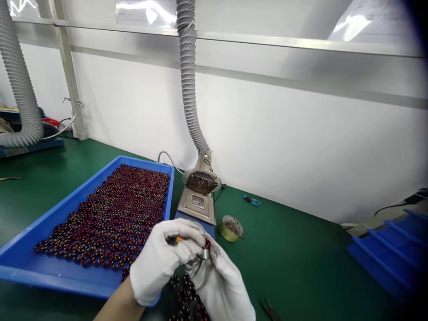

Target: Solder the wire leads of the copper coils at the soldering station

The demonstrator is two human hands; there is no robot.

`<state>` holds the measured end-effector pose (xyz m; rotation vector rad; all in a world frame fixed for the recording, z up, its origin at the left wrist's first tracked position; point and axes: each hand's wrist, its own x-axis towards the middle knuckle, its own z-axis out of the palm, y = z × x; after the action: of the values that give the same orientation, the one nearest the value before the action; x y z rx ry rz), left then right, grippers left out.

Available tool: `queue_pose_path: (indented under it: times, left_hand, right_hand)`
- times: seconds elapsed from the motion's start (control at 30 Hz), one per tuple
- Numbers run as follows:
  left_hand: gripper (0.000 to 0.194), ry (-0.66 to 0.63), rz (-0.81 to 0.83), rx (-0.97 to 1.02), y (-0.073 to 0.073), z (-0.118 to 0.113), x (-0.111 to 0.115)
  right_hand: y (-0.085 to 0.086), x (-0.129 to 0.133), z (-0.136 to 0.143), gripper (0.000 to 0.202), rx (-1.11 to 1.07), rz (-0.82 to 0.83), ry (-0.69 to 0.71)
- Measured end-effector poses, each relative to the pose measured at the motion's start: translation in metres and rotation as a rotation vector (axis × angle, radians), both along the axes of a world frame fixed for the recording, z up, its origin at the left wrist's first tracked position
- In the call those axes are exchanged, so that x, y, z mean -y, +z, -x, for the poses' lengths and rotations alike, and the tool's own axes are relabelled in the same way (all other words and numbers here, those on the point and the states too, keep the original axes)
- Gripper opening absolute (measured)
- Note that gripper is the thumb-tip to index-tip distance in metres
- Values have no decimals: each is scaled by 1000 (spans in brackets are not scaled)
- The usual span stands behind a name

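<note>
Both my hands wear white gloves and meet in front of the blue tray's near right corner. My left hand (163,256) is closed, its fingertips against a small red-and-black wound ring (207,244). An orange-yellow bit of something (179,239) shows between its fingers; the rest of that thing is hidden. The ring sits at the top of a short silver metal cylinder (204,254). My right hand (222,281) is closed around the cylinder and ring from the right. Below the hands lie several loose wound rings (185,294), partly covered by my right hand.
The blue tray (67,283) holds many wound rings (117,214). Behind my hands stands a metal heating unit (197,207) under a grey exhaust hose (189,80). A round tin (230,228), blue-handled pliers (251,200), a dark tool (270,310) and blue trays (394,249) are around the green table.
</note>
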<state>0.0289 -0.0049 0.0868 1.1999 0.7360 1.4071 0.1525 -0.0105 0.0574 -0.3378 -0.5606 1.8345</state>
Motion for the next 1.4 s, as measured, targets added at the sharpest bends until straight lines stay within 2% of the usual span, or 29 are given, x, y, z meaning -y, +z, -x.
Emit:
queue_pose_path:
  times: [0.17, 0.27, 0.37, 0.4, 0.47, 0.57, 0.63, 0.7, 0.8, 0.87, 0.97, 1.03, 1.1, 1.17, 1.27, 1.33, 1.4]
  left_hand:
    - [7, -42, 57, 276, -15, -11, 3]
    - [3, -57, 33, 389, -13, -11, 4]
    - [8, 16, -43, 499, -7, -3, 4]
    - [8, 51, -57, 459, -5, 0, 4]
    - [13, 68, -37, 242, 0, 5, 4]
    - [19, -5, 21, -79, 3, 5, 5]
    - [21, -4, -11, -117, 1, 2, 6]
    - [24, 51, -88, -104, -3, 2, 8]
    - [19, 107, -173, -25, -6, 7, 9]
    - [16, 140, -146, -12, -4, 11, 9]
    - [25, 106, -79, -233, 1, 11, 7]
    - [22, 84, -161, -350, 4, 8, 6]
    - [17, 131, -287, -362, 4, 8, 5]
    - [16, 215, -326, -307, 2, 11, 3]
    - [12, 292, -168, -119, 2, 19, 1]
    - [11, 222, -44, -48, 4, 20, -1]
    - [22, 29, 15, -67, 5, 16, -1]
  right_hand:
    - [1, 5, 2, 28, 44, 32, -8]
    - [0, 5, -1, 31, 55, 31, -17]
    - [-2, 4, -5, 30, 85, 29, -49]
    - [-3, 3, -6, 29, 97, 28, -60]
    - [-3, 3, -8, 29, 114, 22, -69]
    - [-2, 2, -6, 31, 148, 10, -103]
    - [-2, 1, -3, 31, 194, -3, -165]
    - [-2, 0, 0, 32, 234, -16, -211]
    - [-3, -2, 1, 33, 247, -26, -189]
    - [-4, -1, 1, 32, 238, -29, -168]
    - [-6, -1, -1, 32, 221, -35, -158]
    - [-8, -4, -2, 31, 214, -34, -165]
    - [-8, -8, -3, 27, 248, -54, -198]
    - [-6, -10, -2, 27, 337, -112, -285]
    - [-3, -6, 6, 31, 479, -251, -570]
    - [-2, 1, 14, 29, 548, -362, -823]
    - [-4, 8, 24, 30, 659, -477, -1041]
